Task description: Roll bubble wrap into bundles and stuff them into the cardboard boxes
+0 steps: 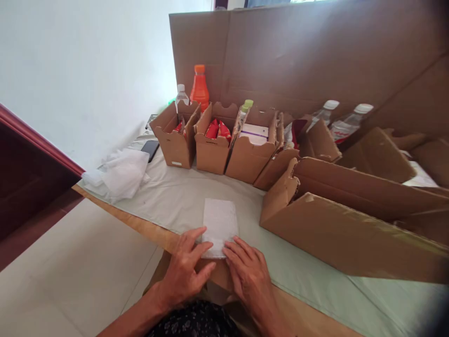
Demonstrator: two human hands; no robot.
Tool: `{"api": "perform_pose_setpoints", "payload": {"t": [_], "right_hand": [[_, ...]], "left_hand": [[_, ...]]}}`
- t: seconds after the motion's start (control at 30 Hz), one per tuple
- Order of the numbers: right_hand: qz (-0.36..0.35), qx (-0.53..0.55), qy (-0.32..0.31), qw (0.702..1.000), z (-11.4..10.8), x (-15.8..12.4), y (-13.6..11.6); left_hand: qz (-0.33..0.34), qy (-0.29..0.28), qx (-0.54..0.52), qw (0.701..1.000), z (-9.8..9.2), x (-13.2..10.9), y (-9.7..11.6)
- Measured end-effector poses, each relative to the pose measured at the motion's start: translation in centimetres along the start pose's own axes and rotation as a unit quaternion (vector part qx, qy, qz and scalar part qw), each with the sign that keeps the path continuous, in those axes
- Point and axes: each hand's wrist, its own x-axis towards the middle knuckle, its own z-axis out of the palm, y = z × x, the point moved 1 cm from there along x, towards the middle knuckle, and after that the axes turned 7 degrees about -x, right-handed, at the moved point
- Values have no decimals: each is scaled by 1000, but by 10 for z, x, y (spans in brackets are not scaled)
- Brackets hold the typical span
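A flat white rectangular packet [220, 220], perhaps wrapped in thin film, lies at the table's front edge. My left hand [189, 262] has its fingers apart, with fingertips touching the packet's left side and lower part. On the lower right corner rest the fingertips of my right hand [247, 267], its fingers stretched out and bent a little. Neither hand grips the packet. Farther left is a loose pile of thin white bags or sheets [122, 173].
Small cardboard boxes [212, 152] holding red packets and white cartons stand in a row behind. A long cardboard box [336, 229] is at the right. Bottles, including an orange one [199, 89], stand before a tall cardboard panel [298, 56]. A dark phone [150, 149] lies left.
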Motion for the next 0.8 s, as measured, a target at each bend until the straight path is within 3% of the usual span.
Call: {"api": "perform_pose_setpoints", "payload": {"t": [0.1,0.23,0.37,0.47,0.63,0.8], "right_hand": [[6,63,-9,998,-8,3,0],[81,97,-39,991,-13,12,0],[141,42,9,989,-13,11,3],[119,11,48,992,-17,5,-1],[42,-3,-42,998,-15,3,-7],[44,59,-30,997,-18,7,-4]], "left_hand": [[25,-13,-31,999,-3,-2,2],[-33,-22,-54,998,-6,4,-2],[-74,-17,-5,997,-4,13,-10],[-82,-15,6,997,1,16,-15],[-55,4,29,998,4,13,-14],[16,-69,-31,997,-12,4,-9]]}}
